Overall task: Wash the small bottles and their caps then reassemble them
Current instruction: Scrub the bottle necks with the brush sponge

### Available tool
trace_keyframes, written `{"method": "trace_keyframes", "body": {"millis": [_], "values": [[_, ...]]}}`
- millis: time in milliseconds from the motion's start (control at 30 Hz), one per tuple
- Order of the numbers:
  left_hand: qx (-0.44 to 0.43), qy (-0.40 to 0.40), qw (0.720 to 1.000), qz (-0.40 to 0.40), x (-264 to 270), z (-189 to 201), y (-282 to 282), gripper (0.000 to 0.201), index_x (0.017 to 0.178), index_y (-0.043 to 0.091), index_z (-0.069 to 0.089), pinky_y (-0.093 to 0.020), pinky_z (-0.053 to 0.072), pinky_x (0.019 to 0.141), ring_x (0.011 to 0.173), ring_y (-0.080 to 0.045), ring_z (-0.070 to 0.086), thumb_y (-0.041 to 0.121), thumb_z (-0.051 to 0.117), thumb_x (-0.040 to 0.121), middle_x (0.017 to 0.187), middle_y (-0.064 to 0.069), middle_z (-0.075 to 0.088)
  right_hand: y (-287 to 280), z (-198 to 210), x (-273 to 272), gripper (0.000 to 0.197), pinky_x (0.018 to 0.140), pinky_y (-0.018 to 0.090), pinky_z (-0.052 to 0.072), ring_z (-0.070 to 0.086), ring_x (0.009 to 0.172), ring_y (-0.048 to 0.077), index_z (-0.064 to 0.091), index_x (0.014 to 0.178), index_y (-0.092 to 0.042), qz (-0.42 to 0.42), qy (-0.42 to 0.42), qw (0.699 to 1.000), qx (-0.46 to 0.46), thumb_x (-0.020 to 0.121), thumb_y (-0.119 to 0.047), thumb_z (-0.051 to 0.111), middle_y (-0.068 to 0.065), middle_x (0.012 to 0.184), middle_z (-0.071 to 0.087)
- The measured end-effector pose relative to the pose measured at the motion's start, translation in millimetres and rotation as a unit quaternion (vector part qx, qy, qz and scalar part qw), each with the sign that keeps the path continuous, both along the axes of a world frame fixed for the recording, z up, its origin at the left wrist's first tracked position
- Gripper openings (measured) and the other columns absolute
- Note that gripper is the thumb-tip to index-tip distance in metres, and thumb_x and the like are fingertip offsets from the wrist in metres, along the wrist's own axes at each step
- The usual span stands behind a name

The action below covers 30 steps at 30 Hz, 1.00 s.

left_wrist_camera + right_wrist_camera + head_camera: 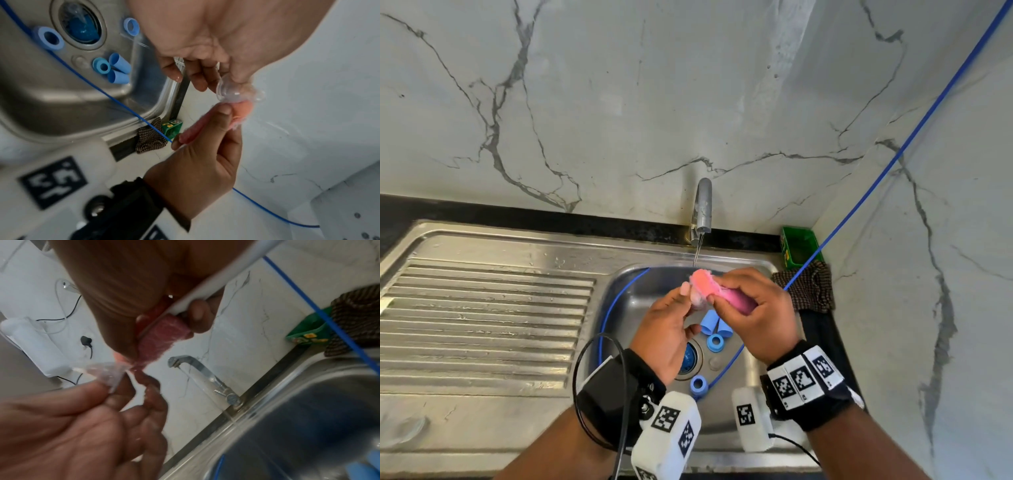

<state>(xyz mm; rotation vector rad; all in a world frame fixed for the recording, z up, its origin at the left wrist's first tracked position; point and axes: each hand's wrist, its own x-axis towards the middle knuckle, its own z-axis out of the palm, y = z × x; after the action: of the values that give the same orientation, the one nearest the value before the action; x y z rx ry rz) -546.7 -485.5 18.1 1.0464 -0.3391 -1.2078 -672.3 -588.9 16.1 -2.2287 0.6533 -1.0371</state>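
left hand (667, 329) pinches clear bottle (236, 91), mouth toward 3 o'clock | right hand (751, 310) clamps pink sponge (717, 291), tip pressed at that mouth – hands together over sink (640, 301) | blue caps (714, 329) lie loose at 6 o'clock, below | tap (703, 205) runs at 12 – just beyond

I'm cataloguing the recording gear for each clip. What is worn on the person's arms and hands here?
Both forearms are bare, with no sleeves or gloves. The left hand has a black wrist strap carrying a black box, a looping black cable and a white block with square black-and-white markers. The right hand has a black wristband with white marker tiles, plus a white marked block and a thin black cable.
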Motion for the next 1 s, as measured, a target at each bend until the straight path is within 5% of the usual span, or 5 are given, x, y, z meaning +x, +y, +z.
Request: {"method": "trace_keyframes", "body": {"millis": [167, 333, 500, 833, 1000], "values": [[-0.008, -0.029, 0.999, 0.01, -1, -9, -4, 0.028, 0.104, 0.018, 0.068, -0.028, 0.043, 0.073, 0.086, -0.011, 0.059, 0.037, 0.049, 0.095, 0.092, 0.005, 0.069, -16, 4, -12, 0.027, 0.079, 0.026, 0.056, 0.066, 0.091, 0.003, 0.075, 0.108, -0.021, -0.04, -0.018, 0.999, 0.013, 0.082, -0.02, 0.08, -0.018, 0.101, 0.067], [-0.009, 0.004, 1.0, -0.02, -7, -6, -12, 0.025, 0.112, 0.017, 0.066, -0.026, 0.047, 0.068, 0.08, -0.012, 0.061, 0.014, 0.042, 0.106, 0.097, -0.007, 0.067, -5, 12, -11, 0.028, 0.076, 0.017, 0.052, 0.064, 0.093, 0.003, 0.076, 0.108, -0.015, 0.057, -0.039, 0.997, -0.023, 0.081, -0.022, 0.08, -0.008, 0.105, 0.068], [-0.029, 0.048, 0.998, -0.021, -9, -6, -10, 0.026, 0.106, 0.013, 0.065, -0.031, 0.043, 0.071, 0.085, -0.018, 0.061, 0.016, 0.04, 0.106, 0.098, -0.007, 0.068, -29, -14, -19, 0.027, 0.078, 0.03, 0.056, 0.065, 0.093, 0.007, 0.077, 0.107, -0.02, 0.002, 0.018, 1.0, -0.011, 0.081, -0.024, 0.074, -0.008, 0.103, 0.068], [-0.036, -0.111, 0.992, -0.052, 19, -11, -1, 0.028, 0.103, -0.003, 0.058, -0.036, 0.061, 0.085, 0.102, -0.035, 0.072, 0.022, 0.062, 0.09, 0.107, -0.02, 0.074, -19, -18, -46, 0.032, 0.085, 0.023, 0.053, 0.067, 0.096, 0.007, 0.075, 0.11, -0.027, -0.064, -0.004, 0.997, 0.046, 0.081, -0.016, 0.083, -0.011, 0.104, 0.07], [-0.011, -0.206, 0.978, -0.04, 29, -14, 0, 0.044, 0.112, 0.008, 0.051, -0.035, 0.061, 0.073, 0.094, -0.032, 0.074, 0.008, 0.08, 0.078, 0.106, -0.017, 0.074, -8, -8, -45, 0.035, 0.082, 0.018, 0.052, 0.067, 0.097, 0.006, 0.071, 0.111, -0.034, -0.071, -0.012, 0.995, 0.064, 0.082, -0.018, 0.082, -0.014, 0.106, 0.07]]}}
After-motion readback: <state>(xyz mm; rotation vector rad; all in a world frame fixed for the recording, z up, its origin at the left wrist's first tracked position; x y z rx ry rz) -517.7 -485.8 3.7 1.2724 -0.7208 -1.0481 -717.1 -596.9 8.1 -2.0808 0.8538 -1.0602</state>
